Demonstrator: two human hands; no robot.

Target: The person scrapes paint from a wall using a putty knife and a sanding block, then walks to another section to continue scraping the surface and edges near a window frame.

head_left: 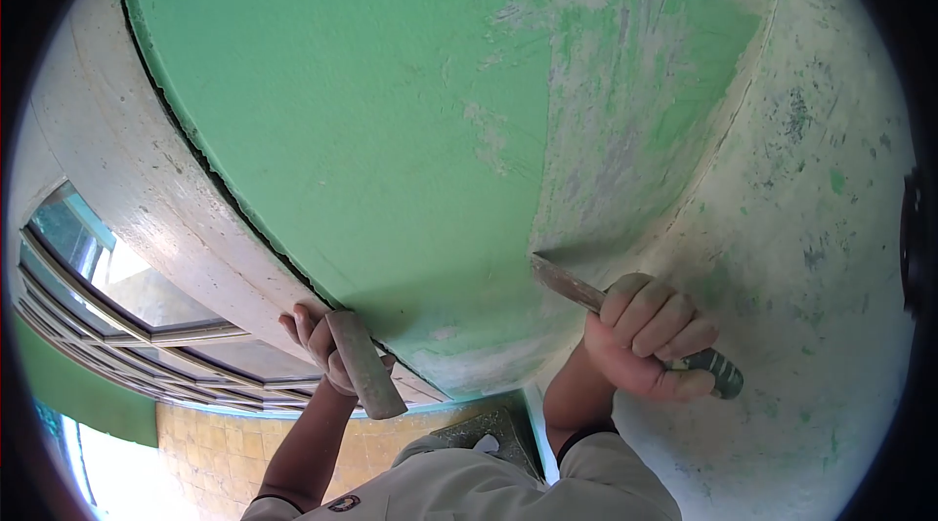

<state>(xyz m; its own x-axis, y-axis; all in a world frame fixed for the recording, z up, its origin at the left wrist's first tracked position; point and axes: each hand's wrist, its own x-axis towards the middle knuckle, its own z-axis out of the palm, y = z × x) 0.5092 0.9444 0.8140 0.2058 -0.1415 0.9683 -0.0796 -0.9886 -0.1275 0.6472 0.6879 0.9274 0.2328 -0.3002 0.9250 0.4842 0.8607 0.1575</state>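
Right hand (650, 335) is clamped in a full fist round a chisel (570, 287), fingers wrapped over the shaft and thumb along the underside. The chisel's green-and-black striped grip sticks out past the heel of the hand, down and to the right. Its flat metal blade runs up and to the left, and the tip touches the green wall (371, 130) right at the lower edge of a scraped patch (625, 121), where the green paint is worn off to grey-white streaks.

Left hand (311, 333) is closed on a bar (366, 365), a brown, straight-sided piece that slants down and to the right out of the palm. What kind of tool it is cannot be told. The hand sits at the bottom edge of the green wall, just beside the dark gap between the wall and a white frame (127, 179). The two hands are well apart, the left lower and nearer the frame, the right at the patch.

Right of the patch the surface turns to a white wall (811, 228), speckled with grey and green marks. Beyond the frame, far left, a window (117, 291) with several rails shows. Yellowish tiles (215, 443) lie below it. At the bottom edge a beige shirt (489, 487) and both forearms rise into view.
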